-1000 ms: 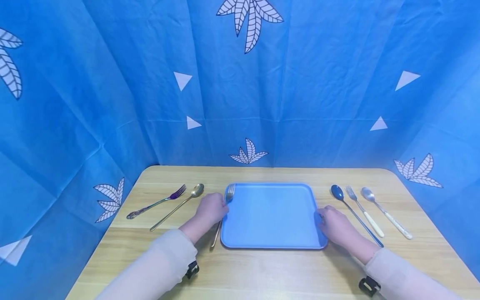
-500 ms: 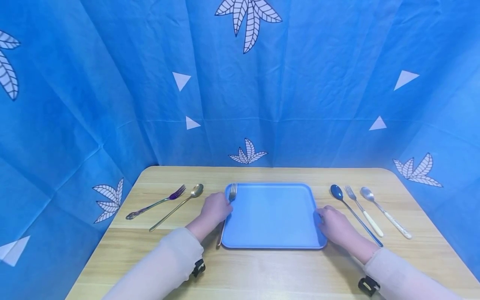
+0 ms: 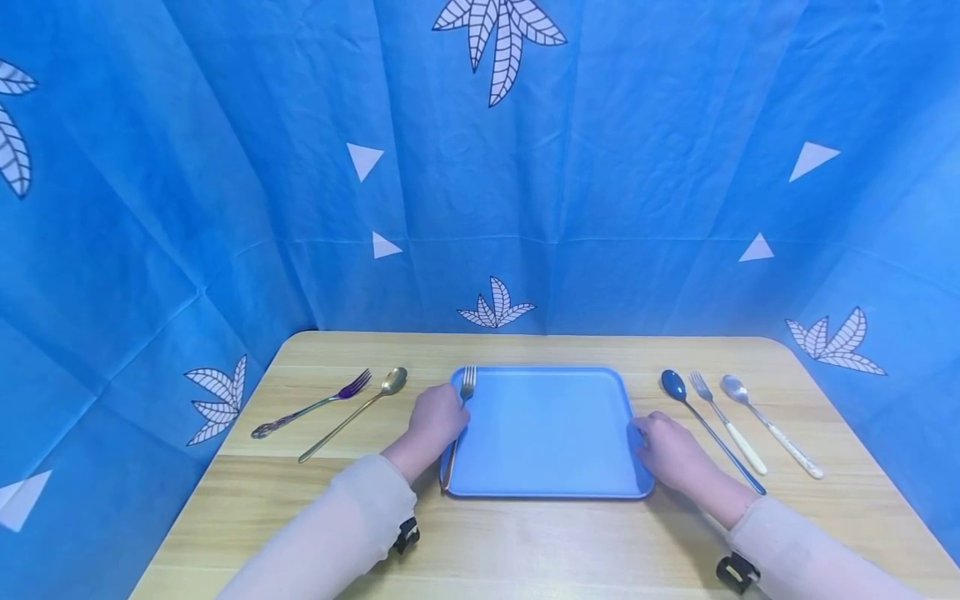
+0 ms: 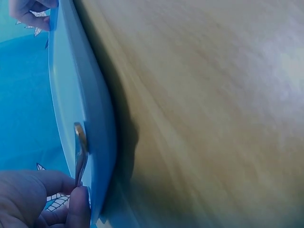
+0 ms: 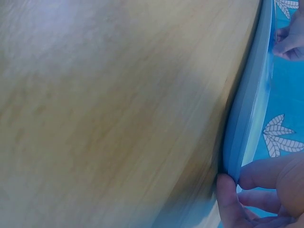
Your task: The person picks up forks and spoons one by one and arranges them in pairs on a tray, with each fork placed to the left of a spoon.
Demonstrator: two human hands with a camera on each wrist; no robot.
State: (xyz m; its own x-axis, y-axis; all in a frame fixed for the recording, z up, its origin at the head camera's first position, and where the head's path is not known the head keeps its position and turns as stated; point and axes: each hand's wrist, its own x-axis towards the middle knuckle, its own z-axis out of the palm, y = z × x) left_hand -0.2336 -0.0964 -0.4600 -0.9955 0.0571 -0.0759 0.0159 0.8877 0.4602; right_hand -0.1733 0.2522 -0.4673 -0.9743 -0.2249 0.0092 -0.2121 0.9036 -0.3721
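My left hand [image 3: 438,414] pinches a fork [image 3: 468,383] by its handle between thumb and forefinger. The fork's silver tines point away from me, and it overlaps the left edge of a light blue rectangular tray [image 3: 555,433]. In the left wrist view the handle end [image 4: 80,135] shows over the tray's rim, while the tines are hidden. At the tray's right edge my right hand [image 3: 667,446] grips the rim, thumb on one side and fingers on the other, as the right wrist view shows at the tray wall [image 5: 242,118].
Left of the tray lie a purple-tinted fork [image 3: 311,407] and a gold spoon [image 3: 356,421]. To the right are a dark blue spoon [image 3: 675,385], a fork with a cream handle [image 3: 735,429] and a spoon with a pale handle [image 3: 780,433]. A blue curtain [image 3: 637,183] hangs behind the wooden table [image 3: 525,542].
My left hand has carried the fork rightwards, from beside the tray to over its left edge. The right hand and the tray have stayed put.
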